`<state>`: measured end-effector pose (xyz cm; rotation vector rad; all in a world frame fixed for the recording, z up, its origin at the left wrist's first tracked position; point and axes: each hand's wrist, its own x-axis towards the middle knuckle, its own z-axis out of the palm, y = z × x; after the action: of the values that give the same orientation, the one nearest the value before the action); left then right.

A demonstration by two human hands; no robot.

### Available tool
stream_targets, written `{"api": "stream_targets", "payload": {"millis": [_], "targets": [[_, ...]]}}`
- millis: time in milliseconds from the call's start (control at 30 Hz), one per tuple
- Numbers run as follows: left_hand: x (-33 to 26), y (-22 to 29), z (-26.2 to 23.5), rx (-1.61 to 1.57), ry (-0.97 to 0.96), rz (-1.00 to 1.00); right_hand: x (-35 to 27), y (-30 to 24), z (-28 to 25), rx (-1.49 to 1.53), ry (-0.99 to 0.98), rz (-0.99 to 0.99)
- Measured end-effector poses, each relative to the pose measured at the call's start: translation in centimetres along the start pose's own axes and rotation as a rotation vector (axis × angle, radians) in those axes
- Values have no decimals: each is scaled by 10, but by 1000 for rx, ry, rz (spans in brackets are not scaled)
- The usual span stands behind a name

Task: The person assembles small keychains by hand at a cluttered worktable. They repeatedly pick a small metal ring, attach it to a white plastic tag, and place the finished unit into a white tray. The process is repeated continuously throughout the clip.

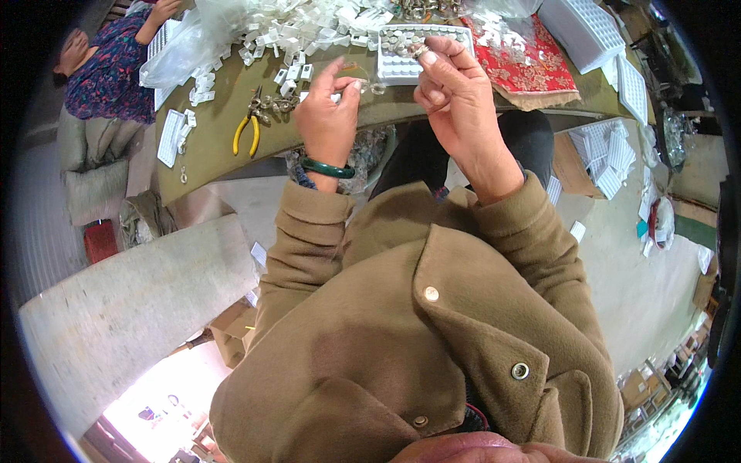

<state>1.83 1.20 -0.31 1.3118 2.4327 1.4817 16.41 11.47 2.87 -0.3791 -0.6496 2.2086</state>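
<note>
Over the table's near edge, my left hand (327, 119), with a dark green bangle at its wrist, has its thumb and fingers drawn together. What sits between those fingertips is too small to make out. A clear, round piece (377, 88) shows just right of them. My right hand (457, 96) is raised at the front of a white gridded tray (398, 79) and pinches a small shiny piece (421, 50). Small round silvery pieces fill the tray's far part. Yellow-handled pliers (247, 133) lie left of my left hand, beside a little heap of shiny metal pieces (275, 103).
Behind the tray spreads a pile of small clear plastic boxes (309, 27). A red flowered cloth (544, 65) lies to its right, near stacked white trays (580, 35). Another person (112, 73) sits at the far left. An open carton (580, 158) stands right of my legs.
</note>
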Motion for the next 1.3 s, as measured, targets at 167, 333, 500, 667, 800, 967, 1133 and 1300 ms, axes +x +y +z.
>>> {"api": "stream_targets", "payload": {"millis": [167, 333, 500, 667, 800, 967, 1133, 1300], "targets": [[6, -4, -5, -38, 65, 55, -2, 2, -5, -219, 61, -86], [-7, 26, -30, -873, -447, -613, -8, 6, -4, -334, 54, -143], [-11, 42, -23, -1380, -486, -906, -21, 5, -4, -552, -86, -170], [-14, 39, -21, -1435, -546, -860, -28, -4, -14, -642, -169, -116], [-20, 44, -19, -1393, -470, -888, -28, -9, -18, -807, -262, -137], [-21, 48, -17, -1459, -533, -858, -26, -11, -18, -678, -148, -147], [-25, 53, -13, -1362, -643, -848, -25, -8, -23, -563, -168, -47], [-22, 53, -13, -1267, -631, -950, -24, -17, -31, -738, -153, -60]]}}
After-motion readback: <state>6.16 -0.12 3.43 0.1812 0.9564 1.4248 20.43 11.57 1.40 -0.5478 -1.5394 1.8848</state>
